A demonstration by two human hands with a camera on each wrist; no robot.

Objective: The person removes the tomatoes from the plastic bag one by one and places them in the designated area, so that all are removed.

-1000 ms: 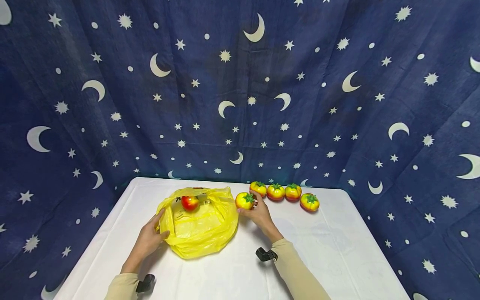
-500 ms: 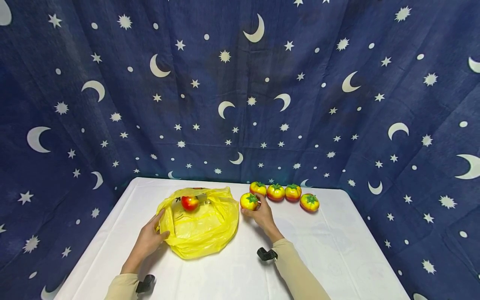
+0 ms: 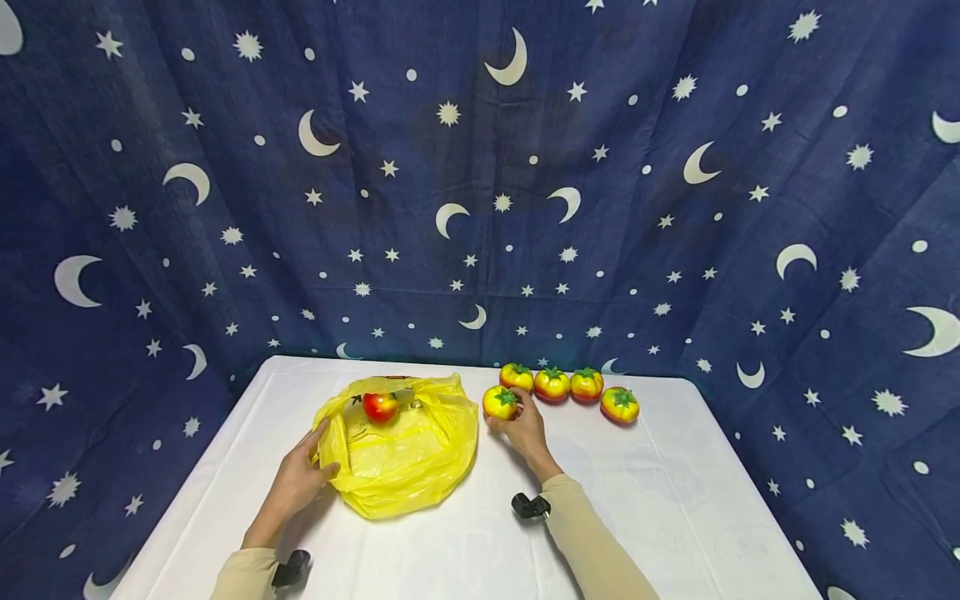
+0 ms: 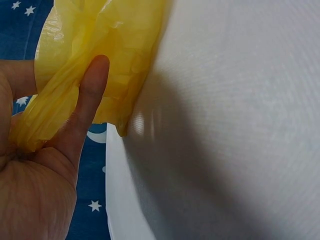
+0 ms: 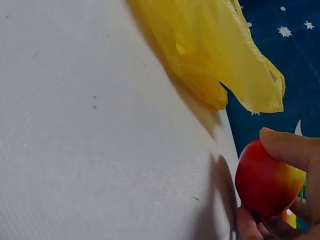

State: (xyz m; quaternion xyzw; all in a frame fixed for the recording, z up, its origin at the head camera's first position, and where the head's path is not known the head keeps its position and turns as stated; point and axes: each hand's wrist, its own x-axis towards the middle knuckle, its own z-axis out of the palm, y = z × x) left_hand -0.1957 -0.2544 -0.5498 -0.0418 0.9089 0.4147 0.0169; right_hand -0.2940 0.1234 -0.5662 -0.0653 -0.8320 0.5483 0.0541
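A yellow plastic bag (image 3: 397,498) lies on the table with its mouth spread wide. My left hand (image 3: 298,477) grips the bag's left edge; the left wrist view shows gathered plastic (image 4: 52,112) between thumb and fingers. Inside the bag, toward its back, sits one red and yellow fruit (image 3: 380,407). Just right of the bag, my right hand (image 3: 528,431) holds a yellow and red tomato (image 3: 498,403) with a green leafy top. Its red underside (image 5: 265,180) shows in the right wrist view, clear of the bag. Some of the right fingers are hidden behind it.
Several similar tomatoes (image 3: 552,386) stand in a row at the back right, the rightmost (image 3: 619,406) slightly nearer. A white cloth (image 3: 420,558) covers the table. Behind hangs a dark blue curtain (image 3: 480,158) with moons and stars.
My right hand has drawn the tomato slightly to the right, away from the bag's edge. The left hand and the bag hold their place.
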